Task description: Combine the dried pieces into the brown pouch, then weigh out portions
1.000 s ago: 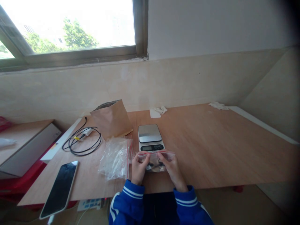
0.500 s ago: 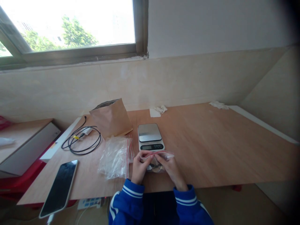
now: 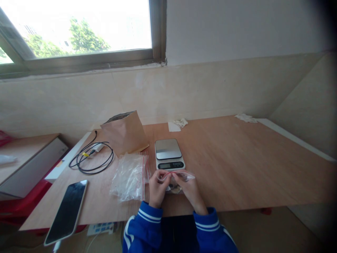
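Both hands pinch a small clear zip bag (image 3: 187,174) with a red seal strip, just in front of a digital kitchen scale (image 3: 168,153). My left hand (image 3: 157,189) grips the bag's left top edge with closed fingers. Its right part is pinched by my right hand (image 3: 190,191), fingers pressed together. Dark and pale contents show inside the bag between the hands. A pile of empty clear zip bags (image 3: 130,176) lies just left of my left hand.
A brown paper bag (image 3: 125,133) stands behind the pile. A coiled black cable (image 3: 92,159) and a smartphone (image 3: 67,211) lie at the left of the wooden table (image 3: 250,165). Crumpled tissues (image 3: 181,123) lie at the back edge, near the wall.
The bag's top has been drawn in and the hands have moved closer together along the seal. Nothing else on the table has moved.
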A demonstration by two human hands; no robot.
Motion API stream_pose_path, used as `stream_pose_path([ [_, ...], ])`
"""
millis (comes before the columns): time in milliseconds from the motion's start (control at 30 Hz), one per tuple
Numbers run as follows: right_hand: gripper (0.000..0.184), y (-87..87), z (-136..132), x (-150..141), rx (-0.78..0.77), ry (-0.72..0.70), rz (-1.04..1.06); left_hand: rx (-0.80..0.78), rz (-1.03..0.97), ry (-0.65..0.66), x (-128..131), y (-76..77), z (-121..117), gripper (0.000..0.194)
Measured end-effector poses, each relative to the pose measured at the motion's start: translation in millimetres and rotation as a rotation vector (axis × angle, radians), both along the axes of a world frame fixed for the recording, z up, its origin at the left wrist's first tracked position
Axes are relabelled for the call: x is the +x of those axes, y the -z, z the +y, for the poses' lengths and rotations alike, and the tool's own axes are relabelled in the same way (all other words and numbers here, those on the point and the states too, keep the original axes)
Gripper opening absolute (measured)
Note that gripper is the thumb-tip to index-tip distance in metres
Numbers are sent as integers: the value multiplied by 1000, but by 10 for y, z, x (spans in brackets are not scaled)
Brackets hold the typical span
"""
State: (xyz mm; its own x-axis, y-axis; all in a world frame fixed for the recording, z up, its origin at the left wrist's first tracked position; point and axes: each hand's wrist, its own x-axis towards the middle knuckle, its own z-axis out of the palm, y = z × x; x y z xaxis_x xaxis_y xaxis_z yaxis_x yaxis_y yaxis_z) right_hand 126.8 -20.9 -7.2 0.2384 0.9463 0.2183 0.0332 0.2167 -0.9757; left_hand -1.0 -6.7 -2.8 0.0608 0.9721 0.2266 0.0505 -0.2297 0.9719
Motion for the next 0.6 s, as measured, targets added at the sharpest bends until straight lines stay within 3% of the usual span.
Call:
stream_pose_path([
  [300, 30, -48, -43, 58, -51, -79, 58, -40, -82, 20, 2, -101, -23, 19],
  [500, 32, 33, -26, 122, -51, 204, 97, -83, -145, 43, -1, -148, -47, 19],
  [600, 34, 71, -15, 145, -45, 264, 96, -95, -139, 54, -5, -137, -53, 20],
])
